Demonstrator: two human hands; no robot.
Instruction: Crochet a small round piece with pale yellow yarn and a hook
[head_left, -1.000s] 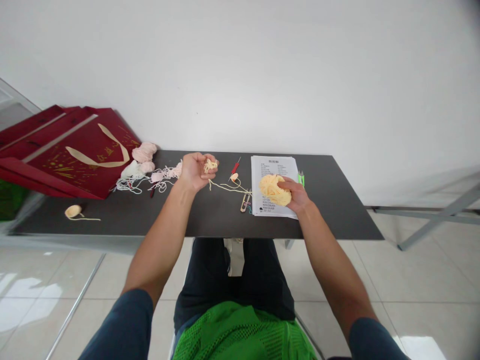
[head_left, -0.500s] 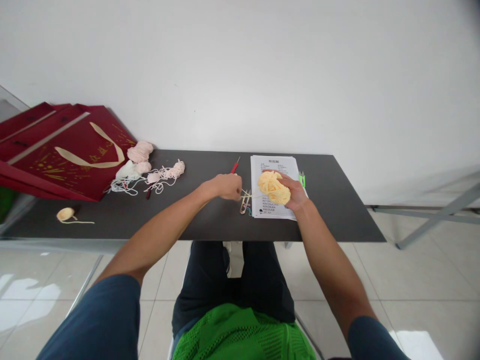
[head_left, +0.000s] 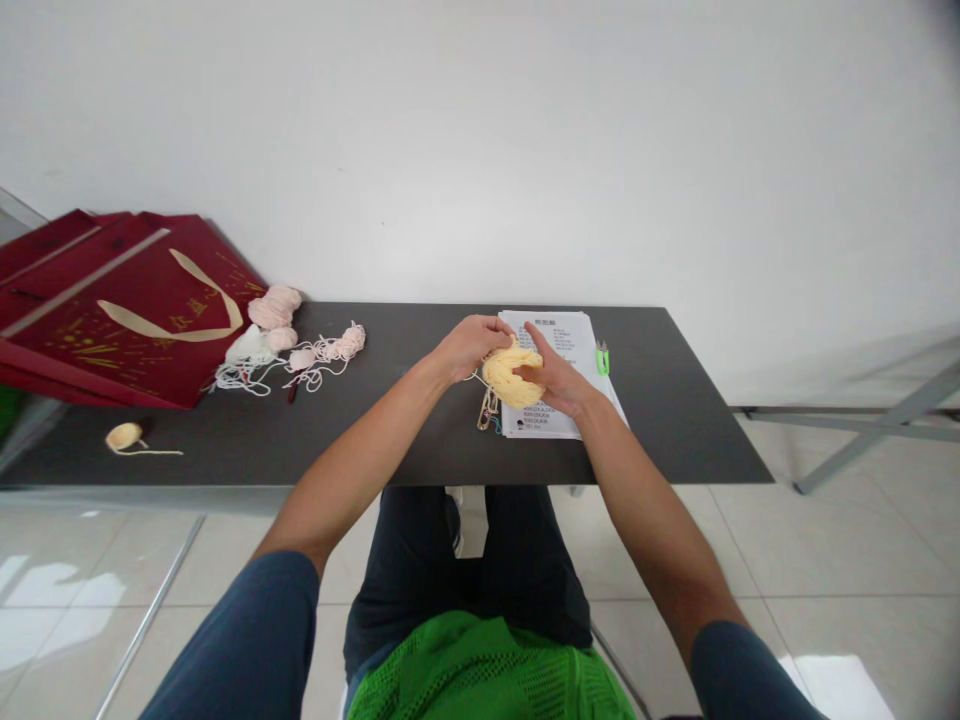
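Note:
A pale yellow ball of yarn (head_left: pixel 511 378) is held between my two hands above the left part of the printed sheets (head_left: pixel 581 410). My right hand (head_left: pixel 561 378) grips its right side, with one finger stretched up past the yarn. At the upper left of the ball, my left hand (head_left: pixel 474 345) has its fingers closed on the yarn; their tips are partly hidden. A short loose strand shows under the left hand. Just below the ball, a small pin-like metal tool (head_left: pixel 484 412) and some coloured bits lie on the dark table (head_left: pixel 405 440).
Green-handled snips (head_left: pixel 603 358) lie on the right edge of the sheets. Pink yarn (head_left: pixel 276 306) and white yarn (head_left: pixel 249 346) are heaped beside red paper bags (head_left: pixel 165 310) at the left. A small cream piece (head_left: pixel 124 436) with a tail lies near the front left edge.
The yellow ball and my right hand have moved left. My left hand has moved from pulling a strand at the left up to the ball. The red-handled tool is now hidden.

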